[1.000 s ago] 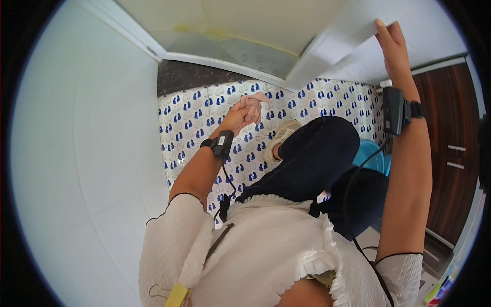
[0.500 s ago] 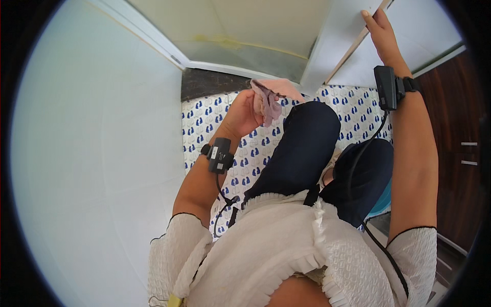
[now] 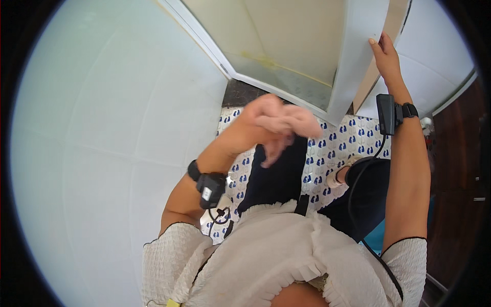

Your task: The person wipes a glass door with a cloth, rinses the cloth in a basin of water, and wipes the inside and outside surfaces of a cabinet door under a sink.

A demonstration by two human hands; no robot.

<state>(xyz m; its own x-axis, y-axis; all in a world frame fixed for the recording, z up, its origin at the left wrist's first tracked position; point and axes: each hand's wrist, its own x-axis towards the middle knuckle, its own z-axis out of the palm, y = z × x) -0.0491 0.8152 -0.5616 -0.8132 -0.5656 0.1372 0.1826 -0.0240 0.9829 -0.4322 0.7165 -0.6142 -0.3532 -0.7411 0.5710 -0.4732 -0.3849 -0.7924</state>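
My left hand (image 3: 255, 118), somewhat blurred, is closed around a crumpled pink cloth (image 3: 296, 122). The cloth hangs in the air above my dark-trousered knee, in front of the lower part of a door. That door (image 3: 358, 51) has a white frame around a translucent beige panel (image 3: 291, 36) with yellowish streaks. My right hand (image 3: 387, 55) grips the door's outer edge at the upper right, thumb on the front face and the other fingers partly hidden behind it.
White tiled wall (image 3: 112, 153) fills the left side. Below lies a floor mat (image 3: 335, 138) patterned in blue. A dark wooden cabinet (image 3: 458, 158) stands at the right, and part of a teal basin (image 3: 377, 235) shows beside my leg. Cables hang from both wrist devices.
My left hand has turned over and moved slightly right with the cloth. The view has shifted, and the door stands at a different angle, with my right hand still on its edge.
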